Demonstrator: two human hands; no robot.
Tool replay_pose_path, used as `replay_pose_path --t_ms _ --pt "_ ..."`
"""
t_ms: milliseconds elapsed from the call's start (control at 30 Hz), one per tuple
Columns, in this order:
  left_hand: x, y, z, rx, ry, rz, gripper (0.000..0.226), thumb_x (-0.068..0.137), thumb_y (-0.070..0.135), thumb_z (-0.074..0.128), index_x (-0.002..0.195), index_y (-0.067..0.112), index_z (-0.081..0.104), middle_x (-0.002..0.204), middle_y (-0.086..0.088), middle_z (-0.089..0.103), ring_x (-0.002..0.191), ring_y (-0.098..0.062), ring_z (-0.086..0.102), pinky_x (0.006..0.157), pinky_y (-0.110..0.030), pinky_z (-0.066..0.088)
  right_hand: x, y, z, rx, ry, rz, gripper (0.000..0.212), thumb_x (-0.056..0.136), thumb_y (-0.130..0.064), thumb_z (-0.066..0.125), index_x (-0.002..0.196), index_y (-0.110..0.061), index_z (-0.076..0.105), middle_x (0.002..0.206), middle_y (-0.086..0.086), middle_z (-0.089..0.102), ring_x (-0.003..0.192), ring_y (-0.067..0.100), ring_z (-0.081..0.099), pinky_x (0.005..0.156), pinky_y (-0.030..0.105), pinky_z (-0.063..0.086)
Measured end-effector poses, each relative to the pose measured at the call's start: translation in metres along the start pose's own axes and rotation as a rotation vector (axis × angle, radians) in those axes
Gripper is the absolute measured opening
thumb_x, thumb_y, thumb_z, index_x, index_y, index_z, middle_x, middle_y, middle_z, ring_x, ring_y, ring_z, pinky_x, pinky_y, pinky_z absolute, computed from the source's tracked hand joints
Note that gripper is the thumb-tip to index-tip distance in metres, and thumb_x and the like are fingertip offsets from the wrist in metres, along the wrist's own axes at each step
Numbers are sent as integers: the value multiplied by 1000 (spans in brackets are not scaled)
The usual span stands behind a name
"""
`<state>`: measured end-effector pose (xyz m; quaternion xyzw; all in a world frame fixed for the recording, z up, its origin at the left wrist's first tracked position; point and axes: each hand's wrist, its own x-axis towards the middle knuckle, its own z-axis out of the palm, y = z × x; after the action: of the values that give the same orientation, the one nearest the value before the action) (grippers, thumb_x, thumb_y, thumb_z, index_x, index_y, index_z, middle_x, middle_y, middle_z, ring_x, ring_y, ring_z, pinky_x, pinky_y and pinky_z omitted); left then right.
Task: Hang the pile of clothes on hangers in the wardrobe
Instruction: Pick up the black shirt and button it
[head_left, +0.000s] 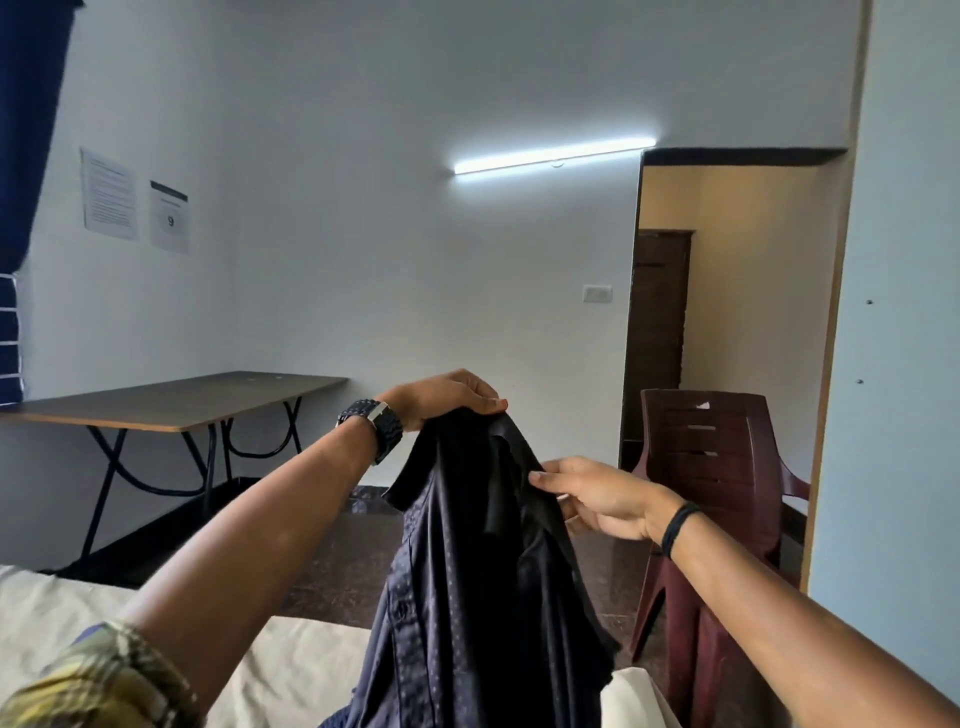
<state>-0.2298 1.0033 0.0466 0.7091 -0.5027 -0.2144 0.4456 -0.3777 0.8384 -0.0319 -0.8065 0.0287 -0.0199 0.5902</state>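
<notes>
Head view. Dark navy shirt (467, 571) held up at centre frame, long axis vertical: top bunched at about the height of the hands, body hanging straight down, lower part running out of the bottom edge. Button placket facing left, small pale dots across the cloth; collar or a sleeve flap sticking out leftward near the top.

Left hand (447, 395) on top of the shirt, fingers curled over the peak and thumb under, gripping the bunched fabric; black watch (375, 422) on that wrist. Right hand (597, 499) just right of and below the left, palm facing the camera, fingertips pinching the shirt's right edge; black band (678, 527) at the wrist. Patterned yellow-green sleeve (98, 680) at lower left.

Beneath the shirt, a cream-covered bed (291, 670) filling the lower left, its far edge cutting diagonally across. Beyond that edge, dark speckled floor (343, 571), open between bed and wall. Folding table (171, 400) well apart at left, against the white wall. Maroon plastic chair (727, 467) just right of the right hand, standing by the doorway (727, 291). Lit tube light (553, 155) above; two paper sheets (135, 200) on the left wall; blue curtain (26, 130) at the far left edge.

No wardrobe, hanger or container visible here.
</notes>
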Motion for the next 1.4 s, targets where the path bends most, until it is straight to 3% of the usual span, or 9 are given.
replay_pose_path --t_ms 100,333,567,733,833,900,1100,1267,1400 --pt "2 12 -4 -39 137 73 24 92 23 61 77 6 67 76 -11 65 64 -18 61 64 -26 50 -9 -29 -6 33 207 -149 27 100 -22 47 108 -3 64 102 11 70 93 22 66 91 37 49" --pt "-5 90 -9 -67 234 220 19 80 24 55 92 10 58 81 -8 57 72 -18 52 63 -25 40 -48 -144 -34 146 484 -414 26 99 -15 49 81 -4 63 57 0 68 52 12 65 45 15 46" --pt "9 162 -2 771 371 286 24 83 16 67 105 14 59 97 -6 58 101 -24 53 73 -28 47 -55 -208 -50 333 614 -504 17 96 -17 55 92 -4 64 82 11 66 61 19 65 54 22 52" --pt "-2 199 1 465 180 197 28 88 1 59 116 5 59 108 -8 60 81 -19 61 84 -31 54 -54 -227 -54 280 760 -434 11 96 -14 55 87 -9 59 84 9 61 80 24 62 67 32 55" --pt "-7 212 -5 69 371 308 11 94 10 52 102 7 56 86 -9 54 70 -22 60 65 -30 56 -58 -234 -54 219 790 -410 6 95 -10 56 94 -6 59 84 9 60 78 23 61 63 31 56" --pt "-7 218 -3 143 449 363 15 94 16 55 103 5 57 83 -8 54 67 -22 58 64 -30 56 -59 -236 -54 157 820 -392 9 90 -7 62 98 -3 61 82 10 62 72 22 62 55 28 54" --pt "-14 206 16 20 47 56 20 95 17 55 111 5 53 98 -23 62 89 -41 66 88 -48 54 -63 -233 -60 -36 923 -344 20 80 -2 71 73 -8 53 77 9 60 75 23 62 72 32 55" --pt "7 183 30 -288 19 123 21 96 0 37 111 0 52 101 -17 58 87 -32 63 80 -45 57 -64 -227 -61 56 714 -250 7 88 -4 64 90 -4 58 79 11 59 68 21 59 57 27 50" --pt "22 182 24 -485 128 123 35 92 22 38 103 -5 57 89 -14 61 77 -26 57 78 -34 49 -68 -218 -61 124 508 -261 5 99 -6 47 97 -5 52 85 14 60 76 23 64 61 30 57"
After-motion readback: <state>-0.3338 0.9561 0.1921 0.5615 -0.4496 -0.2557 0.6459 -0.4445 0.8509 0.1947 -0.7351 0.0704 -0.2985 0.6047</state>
